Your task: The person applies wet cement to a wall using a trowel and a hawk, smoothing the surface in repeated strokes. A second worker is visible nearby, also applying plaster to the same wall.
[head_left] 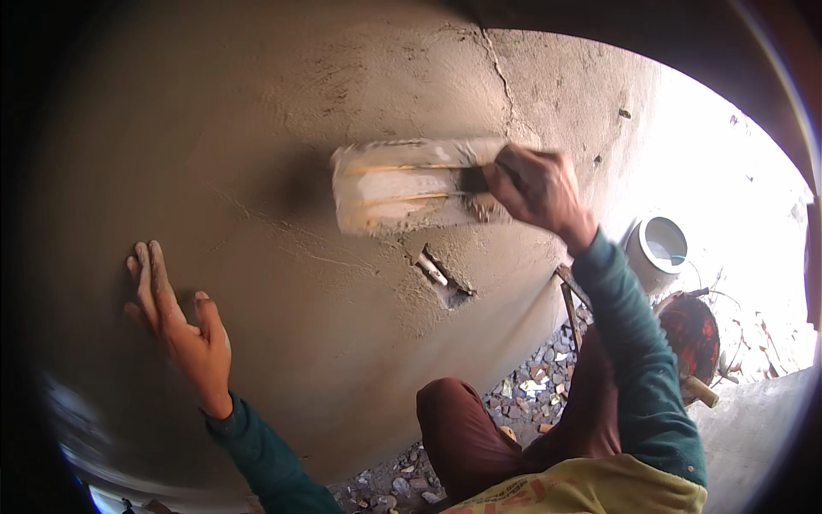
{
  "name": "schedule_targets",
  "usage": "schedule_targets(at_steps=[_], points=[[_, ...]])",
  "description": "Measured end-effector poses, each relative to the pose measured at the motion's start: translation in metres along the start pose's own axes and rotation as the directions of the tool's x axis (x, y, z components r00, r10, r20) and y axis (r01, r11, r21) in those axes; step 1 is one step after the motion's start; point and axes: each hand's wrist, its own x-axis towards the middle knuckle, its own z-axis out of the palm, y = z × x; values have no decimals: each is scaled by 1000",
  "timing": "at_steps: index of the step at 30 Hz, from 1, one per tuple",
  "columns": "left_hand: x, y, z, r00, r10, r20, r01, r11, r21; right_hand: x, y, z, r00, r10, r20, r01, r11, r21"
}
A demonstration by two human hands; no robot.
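My right hand (539, 188) is closed round the handle of a plastering float (411, 190), a pale rectangular board with yellowish ribs along its back. The float lies over the upper middle of a grey plastered wall (300, 360) and is slightly blurred. On the left, my left hand (184, 330) is held up against or close to the wall, its fingers stretched out and smeared with plaster, holding nothing. Below the float a slot in the plaster shows the white end of a pipe (432, 269). A crack (498, 73) runs down the rougher plaster above the float.
At the right stand a pale round pot (658, 248) with liquid in it and a dark reddish pan (690, 334). Broken stones (531, 377) cover the ground at the wall's foot. A wooden piece (569, 300) leans near my right forearm.
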Motion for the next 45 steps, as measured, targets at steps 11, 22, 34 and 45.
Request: schedule_targets(at_steps=[11, 22, 34, 45], points=[[4, 3, -6, 1000, 8, 17, -8, 1000, 5, 167, -18, -9, 837, -535, 114, 546, 805, -234], [3, -5, 2, 995, 97, -15, -97, 995, 6, 200, -22, -2, 820, -569, 70, 570, 798, -196], [6, -6, 3, 994, 105, -18, -105, 994, 40, -24, 40, 32, 888, -376, 264, 404, 913, -60], [4, -4, 1, 997, 82, 2, -81, 991, 103, 71, 35, -19, 885, -410, 222, 446, 882, -148]])
